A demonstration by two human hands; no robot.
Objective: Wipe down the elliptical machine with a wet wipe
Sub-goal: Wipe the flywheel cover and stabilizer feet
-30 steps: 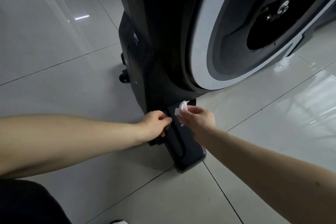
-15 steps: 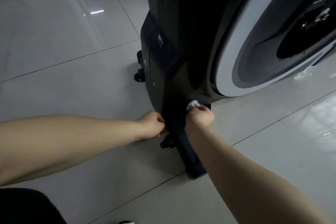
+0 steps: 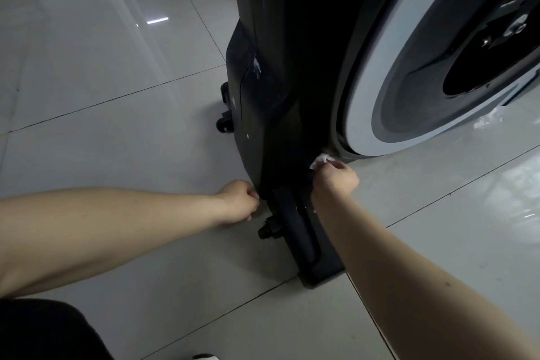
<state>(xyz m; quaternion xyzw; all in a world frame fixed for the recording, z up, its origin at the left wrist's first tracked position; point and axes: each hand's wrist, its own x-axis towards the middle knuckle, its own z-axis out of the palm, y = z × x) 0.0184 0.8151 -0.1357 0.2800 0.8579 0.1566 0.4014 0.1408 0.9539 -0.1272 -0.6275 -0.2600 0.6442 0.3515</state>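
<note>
Glossy grey floor tiles (image 3: 102, 67) support the elliptical machine (image 3: 277, 82), whose dark housing stands upright beside a white-ringed flywheel (image 3: 365, 96). A small crumpled white wet wipe (image 3: 321, 159) is pinched at the fingertips of the right hand (image 3: 336, 180) and projects just beyond them. It is pressed against the housing's lower edge, just below the flywheel rim. The left hand (image 3: 238, 202) is held with fingers curled against the housing's lower left edge; whether that edge is gripped cannot be told. A black base foot (image 3: 304, 245) lies between both forearms.
</note>
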